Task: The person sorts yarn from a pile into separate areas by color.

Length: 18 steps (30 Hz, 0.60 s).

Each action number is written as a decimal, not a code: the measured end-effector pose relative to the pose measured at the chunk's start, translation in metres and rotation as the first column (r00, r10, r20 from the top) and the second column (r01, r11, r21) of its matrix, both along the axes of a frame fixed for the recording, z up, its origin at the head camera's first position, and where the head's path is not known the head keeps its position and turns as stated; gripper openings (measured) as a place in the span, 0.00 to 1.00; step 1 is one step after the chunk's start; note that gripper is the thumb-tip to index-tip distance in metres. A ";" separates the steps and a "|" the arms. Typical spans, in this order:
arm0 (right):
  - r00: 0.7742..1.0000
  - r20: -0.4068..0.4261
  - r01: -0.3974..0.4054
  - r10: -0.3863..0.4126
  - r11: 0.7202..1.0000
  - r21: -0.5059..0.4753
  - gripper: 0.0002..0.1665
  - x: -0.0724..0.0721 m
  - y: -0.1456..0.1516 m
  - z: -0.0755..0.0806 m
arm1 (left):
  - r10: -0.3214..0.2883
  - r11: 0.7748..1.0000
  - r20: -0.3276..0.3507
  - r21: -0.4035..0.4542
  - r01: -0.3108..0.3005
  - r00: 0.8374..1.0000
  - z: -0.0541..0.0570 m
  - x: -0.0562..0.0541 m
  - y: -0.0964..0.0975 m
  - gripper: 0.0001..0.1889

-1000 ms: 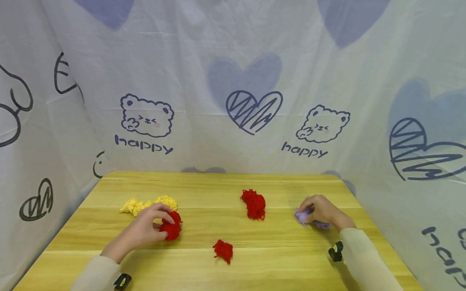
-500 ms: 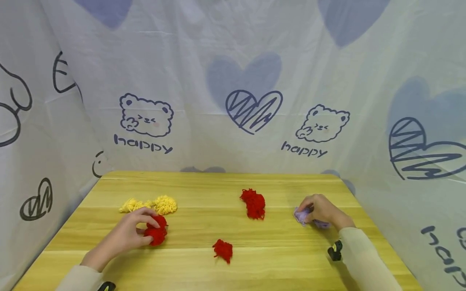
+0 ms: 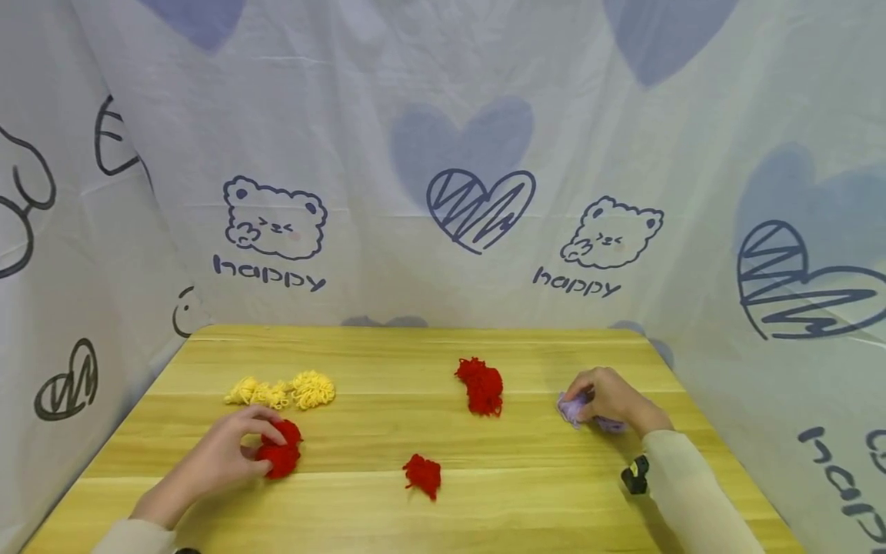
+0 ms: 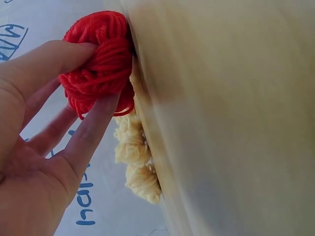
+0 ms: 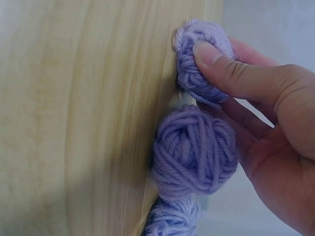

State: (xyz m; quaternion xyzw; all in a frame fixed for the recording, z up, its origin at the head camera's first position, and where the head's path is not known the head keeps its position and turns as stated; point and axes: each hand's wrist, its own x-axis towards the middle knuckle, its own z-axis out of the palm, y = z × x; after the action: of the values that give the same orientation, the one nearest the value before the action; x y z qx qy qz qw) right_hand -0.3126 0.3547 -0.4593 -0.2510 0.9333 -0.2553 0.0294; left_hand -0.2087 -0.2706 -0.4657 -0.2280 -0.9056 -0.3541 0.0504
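My left hand [image 3: 224, 450] holds a ball of red yarn [image 3: 282, 448] between thumb and fingers at the left of the table, just in front of the yellow yarn balls [image 3: 277, 392]. In the left wrist view the red ball's wound strands show between thumb and fingers, with yellow balls [image 4: 135, 157] behind. At the right, my right hand [image 3: 612, 396] pinches a small purple yarn ball [image 5: 204, 64]. Beside it in the right wrist view sit a larger purple ball [image 5: 194, 152] and part of a paler one [image 5: 174, 216].
A clump of red yarn [image 3: 482, 387] lies right of the table's middle, towards the back. A smaller red piece [image 3: 423, 476] is nearer the front. White printed cloth [image 3: 388, 254] hangs behind and along both sides of the wooden table [image 3: 360, 523].
My left hand has moved left and towards me with the red yarn ball, uncovering more of the yellow yarn. The right hand stays in place on the purple ball.
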 end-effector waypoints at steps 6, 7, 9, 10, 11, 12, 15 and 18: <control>1.000 -0.008 -0.004 0.004 1.000 -0.001 0.15 0.000 0.000 0.000 | 0.004 1.000 0.000 -0.002 -0.004 1.000 -0.003 0.002 -0.007 0.20; 1.000 -0.010 0.000 0.000 1.000 0.000 0.15 -0.001 0.000 0.000 | 0.005 1.000 -0.010 -0.013 -0.005 1.000 -0.003 0.002 -0.009 0.20; 1.000 -0.012 0.005 -0.005 1.000 0.002 0.15 -0.001 0.001 0.000 | -0.002 0.999 -0.024 -0.041 0.001 1.000 -0.003 0.002 -0.011 0.21; 1.000 -0.012 0.011 -0.011 1.000 0.003 0.15 -0.001 0.001 0.000 | -0.005 0.998 -0.027 -0.060 0.004 1.000 -0.003 0.002 -0.012 0.21; 1.000 -0.011 0.011 -0.011 1.000 0.003 0.15 -0.001 0.001 0.000 | -0.011 0.997 -0.028 -0.080 0.009 1.000 -0.002 0.003 -0.013 0.21; 1.000 -0.011 0.014 -0.013 1.000 0.004 0.15 -0.001 0.001 -0.001 | -0.020 0.995 -0.026 -0.098 0.017 0.999 -0.002 0.003 -0.014 0.20; 1.000 -0.004 0.020 -0.020 1.000 0.001 0.15 -0.001 0.001 0.000 | -0.058 0.993 0.022 -0.106 0.060 0.998 0.000 0.004 -0.015 0.19; 1.000 0.000 0.019 -0.019 1.000 0.000 0.15 0.000 0.000 0.000 | -0.083 0.990 0.033 -0.116 0.087 0.996 0.001 0.005 -0.014 0.19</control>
State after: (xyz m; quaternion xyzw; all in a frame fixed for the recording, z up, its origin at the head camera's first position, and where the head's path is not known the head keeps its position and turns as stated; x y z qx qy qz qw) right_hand -0.3129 0.3551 -0.4597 -0.2421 0.9357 -0.2553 0.0269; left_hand -0.2036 -0.2847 -0.4649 -0.2640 -0.9148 -0.3054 0.0092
